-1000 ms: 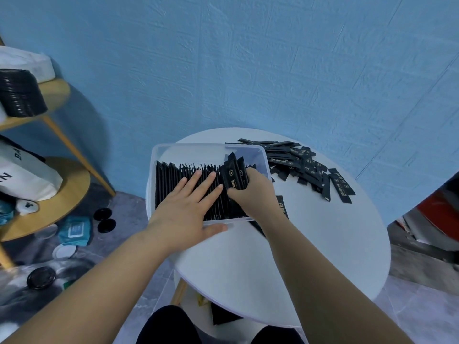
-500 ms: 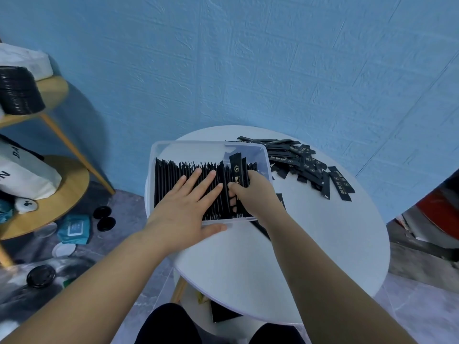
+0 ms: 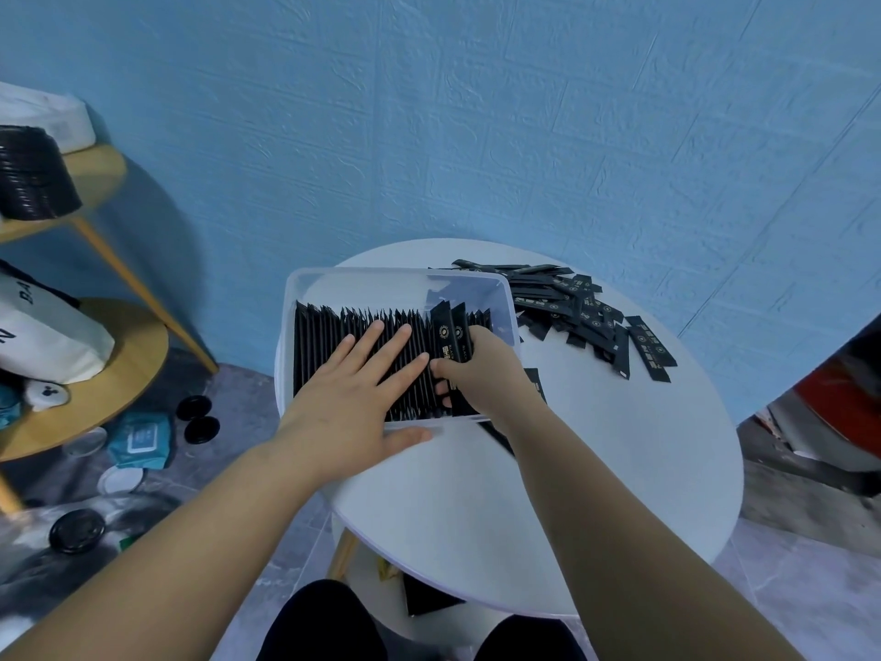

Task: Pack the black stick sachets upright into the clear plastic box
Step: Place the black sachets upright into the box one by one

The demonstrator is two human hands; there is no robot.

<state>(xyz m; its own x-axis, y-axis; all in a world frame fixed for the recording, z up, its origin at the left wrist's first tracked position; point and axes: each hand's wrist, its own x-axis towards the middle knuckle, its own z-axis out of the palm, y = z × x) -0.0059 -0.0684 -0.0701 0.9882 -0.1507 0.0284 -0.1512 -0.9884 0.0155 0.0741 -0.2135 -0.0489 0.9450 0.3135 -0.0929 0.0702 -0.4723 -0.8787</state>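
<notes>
A clear plastic box (image 3: 362, 283) stands on the left part of a round white table (image 3: 596, 460). A dense row of black stick sachets (image 3: 324, 341) stands upright inside it. My left hand (image 3: 353, 393) lies flat on the row with straight, spread fingers, its thumb outside the box's near wall. My right hand (image 3: 481, 369) is inside the box at the row's right end, its fingers curled round a small bunch of sachets (image 3: 450, 336) that stick up above the rest. A loose pile of sachets (image 3: 586, 312) lies on the table to the right of the box.
A blue wall runs behind the table. At the left, a wooden shelf stand (image 3: 90, 369) carries bags and a black stack. Black lids (image 3: 200, 417) and a teal pack (image 3: 140, 438) lie on the floor. A red object (image 3: 844, 403) sits at the right edge.
My right hand has pushed its bunch of sachets lower into the box, against the right end of the row. My left hand has stayed flat on the row.
</notes>
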